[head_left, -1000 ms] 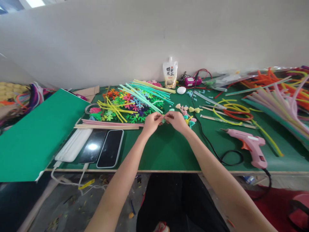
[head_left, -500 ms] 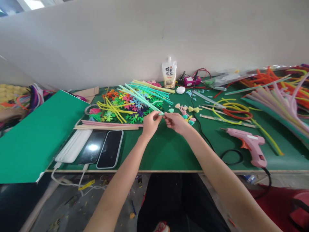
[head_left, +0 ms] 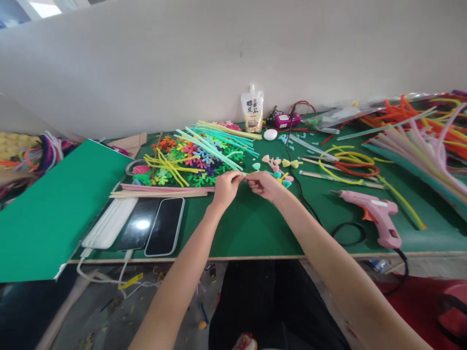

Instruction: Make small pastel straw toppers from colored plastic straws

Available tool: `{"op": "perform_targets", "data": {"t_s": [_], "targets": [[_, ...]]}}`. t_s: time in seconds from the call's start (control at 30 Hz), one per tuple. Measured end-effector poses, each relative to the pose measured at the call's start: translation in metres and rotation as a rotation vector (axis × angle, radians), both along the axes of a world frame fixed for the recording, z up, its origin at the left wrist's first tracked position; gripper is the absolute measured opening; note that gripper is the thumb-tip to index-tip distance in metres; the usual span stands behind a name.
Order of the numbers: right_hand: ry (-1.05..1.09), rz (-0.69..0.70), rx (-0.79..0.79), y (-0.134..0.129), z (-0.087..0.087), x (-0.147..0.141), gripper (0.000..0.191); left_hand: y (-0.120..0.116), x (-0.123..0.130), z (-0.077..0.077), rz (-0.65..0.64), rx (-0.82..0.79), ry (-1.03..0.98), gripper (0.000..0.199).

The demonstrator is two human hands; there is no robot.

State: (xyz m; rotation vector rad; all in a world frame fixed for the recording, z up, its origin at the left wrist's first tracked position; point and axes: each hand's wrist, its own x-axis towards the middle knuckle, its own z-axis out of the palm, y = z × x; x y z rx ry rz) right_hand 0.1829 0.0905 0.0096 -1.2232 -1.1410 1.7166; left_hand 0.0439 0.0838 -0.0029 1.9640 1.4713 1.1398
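Note:
My left hand (head_left: pixel 226 188) and my right hand (head_left: pixel 263 184) meet at the middle of the green table, fingertips pinched together. Between them is a small pale-green piece (head_left: pixel 243 174), mostly hidden by the fingers. Just behind the hands, light-green fuzzy stems (head_left: pixel 211 147) lie across a pile of colourful snowflake-shaped pieces (head_left: pixel 204 158). Right of my right hand are small pink, teal and yellow fuzzy shapes (head_left: pixel 290 163). Pink and cream stems (head_left: pixel 164 190) lie left of my left hand.
Two phones (head_left: pixel 166 226) and a white power bank (head_left: pixel 109 226) lie at the left, beside a green board (head_left: pixel 62 209). A pink glue gun (head_left: pixel 375 214) with a black cord is at the right. A drink pouch (head_left: pixel 252 111) stands by the wall.
The view has shifted slightly. Both hands still pinch close together, and the small piece between them shows less than before.

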Motion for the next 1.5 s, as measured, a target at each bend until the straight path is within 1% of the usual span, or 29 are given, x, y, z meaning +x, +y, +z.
{"op": "perform_targets", "data": {"t_s": [0.13, 0.2, 0.27, 0.33, 0.43, 0.53, 0.63, 0.83, 1.1, 1.2, 1.33, 1.5], "targets": [[-0.158, -0.082, 0.21, -0.002, -0.005, -0.003, 0.017, 0.003, -0.003, -0.001, -0.036, -0.181, -0.191, 0.016], [-0.234, -0.112, 0.333, -0.002, -0.007, -0.004, 0.015, 0.005, -0.004, -0.003, -0.046, -0.262, -0.272, 0.02], [-0.288, -0.124, 0.431, -0.002, -0.009, -0.004, 0.015, 0.008, -0.005, -0.006, -0.048, -0.31, -0.31, 0.025], [-0.322, -0.122, 0.485, -0.001, -0.01, -0.003, 0.013, 0.01, -0.005, -0.008, -0.041, -0.341, -0.352, 0.03], [-0.334, -0.093, 0.488, 0.002, -0.011, -0.001, 0.01, 0.011, -0.005, -0.01, -0.015, -0.341, -0.408, 0.033], [-0.313, -0.061, 0.436, 0.004, -0.011, 0.001, 0.012, 0.011, -0.005, -0.01, 0.002, -0.328, -0.432, 0.034], [-0.3, -0.049, 0.408, 0.004, -0.011, 0.002, 0.013, 0.011, -0.006, -0.01, -0.007, -0.321, -0.427, 0.036], [-0.325, -0.081, 0.456, 0.003, -0.012, 0.001, 0.011, 0.01, -0.004, -0.009, -0.041, -0.323, -0.453, 0.034], [-0.356, -0.11, 0.463, 0.006, -0.014, -0.001, 0.011, 0.009, 0.003, -0.008, 0.007, -0.37, -0.622, 0.034], [-0.392, -0.109, 0.483, 0.004, -0.012, -0.002, 0.01, 0.008, 0.003, -0.007, 0.014, -0.399, -0.667, 0.03], [-0.471, -0.143, 0.561, 0.001, -0.009, -0.003, 0.009, 0.007, 0.002, -0.004, 0.005, -0.458, -0.703, 0.023], [-0.495, -0.187, 0.59, -0.003, -0.011, -0.007, 0.012, 0.006, 0.0, -0.004, -0.014, -0.523, -0.752, 0.021]]}}
